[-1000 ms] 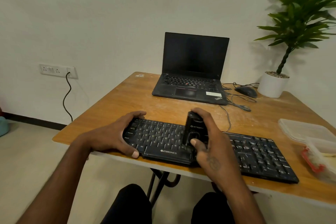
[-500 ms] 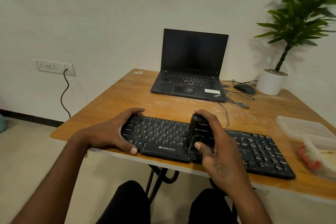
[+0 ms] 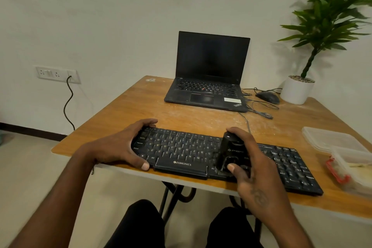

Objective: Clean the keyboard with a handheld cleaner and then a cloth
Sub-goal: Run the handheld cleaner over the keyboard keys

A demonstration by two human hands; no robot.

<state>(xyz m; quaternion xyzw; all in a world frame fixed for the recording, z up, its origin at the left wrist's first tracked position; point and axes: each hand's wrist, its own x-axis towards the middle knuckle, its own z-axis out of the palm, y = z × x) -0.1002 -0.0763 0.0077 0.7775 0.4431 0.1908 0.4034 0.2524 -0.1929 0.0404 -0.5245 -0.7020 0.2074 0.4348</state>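
Observation:
A black keyboard lies along the near edge of the wooden table. My left hand grips the keyboard's left end, fingers over the far edge and thumb on the near edge. My right hand holds a black handheld cleaner upright, its lower end on the keys right of the middle; my thumb lies on its front. No cloth is in sight.
An open black laptop stands at the back of the table, with a mouse and loose cables to its right. A potted plant occupies the back right corner. Clear plastic containers sit at the right edge.
My right hand has slid the cleaner to the right along the keys, from the middle of the keyboard toward its right half. My left hand has kept its grip on the left end.

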